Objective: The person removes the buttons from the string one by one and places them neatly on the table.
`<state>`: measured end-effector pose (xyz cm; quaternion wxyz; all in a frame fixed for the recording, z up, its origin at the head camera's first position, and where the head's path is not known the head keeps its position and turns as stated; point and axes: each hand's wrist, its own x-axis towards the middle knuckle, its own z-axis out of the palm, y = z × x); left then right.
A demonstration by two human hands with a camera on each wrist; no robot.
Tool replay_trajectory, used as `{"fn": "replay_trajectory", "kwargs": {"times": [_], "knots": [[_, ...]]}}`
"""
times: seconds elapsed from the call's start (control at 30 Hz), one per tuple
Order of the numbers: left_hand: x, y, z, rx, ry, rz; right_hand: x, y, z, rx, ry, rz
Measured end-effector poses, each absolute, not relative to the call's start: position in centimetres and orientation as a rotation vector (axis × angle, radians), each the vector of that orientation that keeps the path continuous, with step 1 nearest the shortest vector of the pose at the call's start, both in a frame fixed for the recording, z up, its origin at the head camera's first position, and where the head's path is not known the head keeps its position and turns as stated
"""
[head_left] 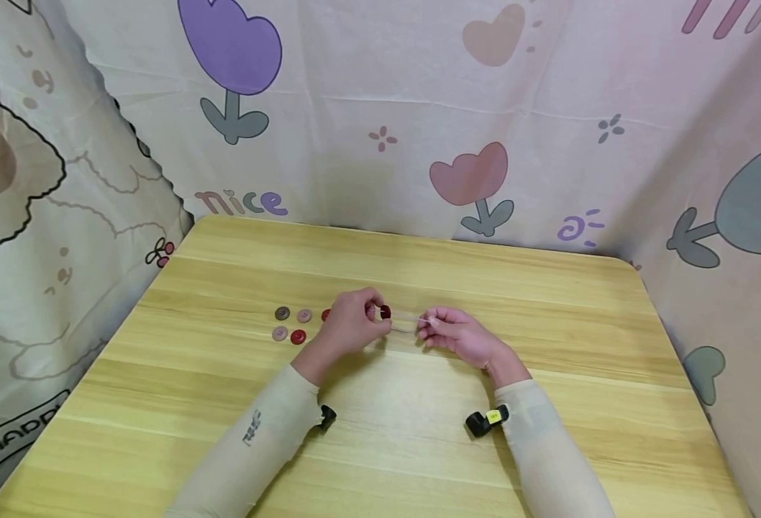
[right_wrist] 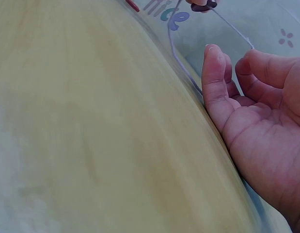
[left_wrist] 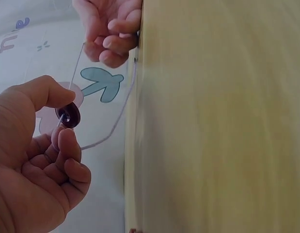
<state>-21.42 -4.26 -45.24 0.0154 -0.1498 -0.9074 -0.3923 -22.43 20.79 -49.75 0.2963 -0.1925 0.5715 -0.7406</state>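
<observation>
A dark red button (head_left: 385,311) is pinched on edge between the thumb and a finger of my left hand (head_left: 352,321). A thin pale string (left_wrist: 78,65) passes through the button's hole. Its one stretch runs straight to my right hand (head_left: 465,335), whose thumb and finger pinch it, as the right wrist view also shows with the string (right_wrist: 232,26) taut. Another length hangs slack in a curve below, between the hands. The other fingers of both hands are loosely bent. Both hands are held a little above the wooden table (head_left: 393,432).
Left of my left hand several buttons lie flat on the table: a grey-brown button (head_left: 282,313), two pink buttons (head_left: 304,315), a red button (head_left: 298,337) and another red button (head_left: 326,315) partly hidden by the hand. A printed curtain (head_left: 354,144) hangs behind the table.
</observation>
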Motion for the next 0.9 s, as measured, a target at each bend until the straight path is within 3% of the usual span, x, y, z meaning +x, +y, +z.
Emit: {"fn": "replay_trajectory", "kwargs": {"times": [0.6, 0.9], "knots": [[-22.2, -7.5, -44.9, -0.252, -2.872, -1.189, -22.4, 20.8, -49.5, -0.479, 1.5, -1.983], [-22.4, -9.2, -45.2, -0.291, -2.805, -1.261, -22.4, 20.9, -49.6, -0.472, 1.497, -1.989]]}}
